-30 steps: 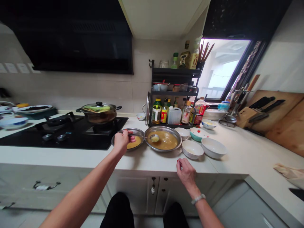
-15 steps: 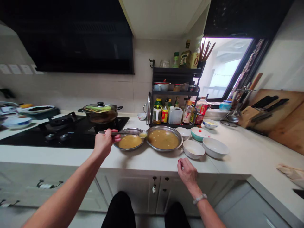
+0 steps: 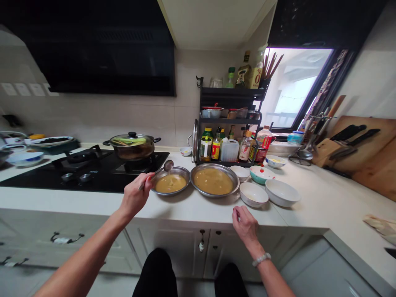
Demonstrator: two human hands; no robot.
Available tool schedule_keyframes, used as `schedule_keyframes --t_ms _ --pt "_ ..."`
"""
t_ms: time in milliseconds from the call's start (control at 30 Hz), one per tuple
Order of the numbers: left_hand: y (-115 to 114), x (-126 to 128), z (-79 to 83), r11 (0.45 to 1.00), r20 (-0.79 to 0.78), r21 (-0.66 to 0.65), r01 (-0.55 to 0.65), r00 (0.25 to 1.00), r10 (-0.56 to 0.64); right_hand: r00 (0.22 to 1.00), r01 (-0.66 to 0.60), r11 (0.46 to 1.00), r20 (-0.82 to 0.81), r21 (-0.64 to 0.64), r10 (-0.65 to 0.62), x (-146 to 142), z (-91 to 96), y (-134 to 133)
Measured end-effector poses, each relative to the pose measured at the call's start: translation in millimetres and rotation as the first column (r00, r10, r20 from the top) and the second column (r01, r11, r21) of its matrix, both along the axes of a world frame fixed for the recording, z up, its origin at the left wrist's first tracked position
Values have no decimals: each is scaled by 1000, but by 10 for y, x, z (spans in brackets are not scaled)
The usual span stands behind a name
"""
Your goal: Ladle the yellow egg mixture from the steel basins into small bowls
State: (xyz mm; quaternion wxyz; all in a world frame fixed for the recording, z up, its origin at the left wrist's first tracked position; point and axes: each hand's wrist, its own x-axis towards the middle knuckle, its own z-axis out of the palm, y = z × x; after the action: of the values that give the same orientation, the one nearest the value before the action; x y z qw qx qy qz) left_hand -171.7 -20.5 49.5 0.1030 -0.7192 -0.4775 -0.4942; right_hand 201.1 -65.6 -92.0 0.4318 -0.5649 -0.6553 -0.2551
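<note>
My left hand is wrapped round the handle of a metal ladle. The ladle's bowl is tilted above the far side of the smaller metal dish, which holds yellowish liquid. To its right stands a larger round metal dish with similar cloudy liquid and small pale bits. My right hand is curled at the counter's front edge, below a small white bowl. Its fingers are closed, and whatever may be inside them is hidden.
Right of the dishes sit a larger white bowl and a green-rimmed bowl. Behind them rises a black rack with bottles. A lidded pot stands on the black hob at left. A knife block is far right.
The ladle has moved left from the gap between the two dishes to over the smaller one, and its bowl has tipped over. My right hand has stayed in place.
</note>
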Motion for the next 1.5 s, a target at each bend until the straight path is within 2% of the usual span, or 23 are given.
schedule_keyframes --t_ms 133,200,367,500,600,667,733,833,900,1033,1133,1300,1500 --pt "-2 202 23 999 193 -48 -11 981 20 1000 -7 1000 -7 -1 7 -5 5 -3" --pt "-7 349 31 995 278 -86 55 960 -29 1000 -6 1000 -9 -1 6 -9 11 -5" --pt "43 749 -68 962 211 -134 237 956 -206 1000 -6 1000 -12 7 6 -19 27 -9" --pt "154 990 -197 948 99 -173 269 962 -255 1000 -11 1000 -16 9 11 -25 40 -16" --pt "221 1085 -234 924 127 -249 290 956 -266 1000 -15 1000 -18 -1 15 -26 41 -18" --pt "255 1102 -225 894 244 -320 313 939 -242 1000 -12 1000 -20 -2 11 -27 37 -16" --pt "291 1088 -202 851 434 -374 369 881 -191 1000 -7 1000 -20 7 7 -27 31 -12" --pt "353 1035 -167 808 691 -370 459 718 -91 1000 -2 1000 -16 15 2 -29 27 -7" --pt "385 998 -142 807 777 -354 473 629 -27 1000 2 1000 -12 10 -2 -30 29 -8" --pt "377 954 -58 812 862 -327 484 505 46 1000 0 1000 -10 5 0 -27 36 -15" --pt "331 936 27 812 893 -309 496 446 68 1000 -8 1000 -9 -4 8 -25 39 -20" --pt "275 862 128 819 902 -305 487 424 84 1000 -5 1000 -10 0 5 -24 41 -21" --pt "240 652 167 829 915 -285 481 396 84 1000 -2 1000 2 0 2 -14 29 -14"
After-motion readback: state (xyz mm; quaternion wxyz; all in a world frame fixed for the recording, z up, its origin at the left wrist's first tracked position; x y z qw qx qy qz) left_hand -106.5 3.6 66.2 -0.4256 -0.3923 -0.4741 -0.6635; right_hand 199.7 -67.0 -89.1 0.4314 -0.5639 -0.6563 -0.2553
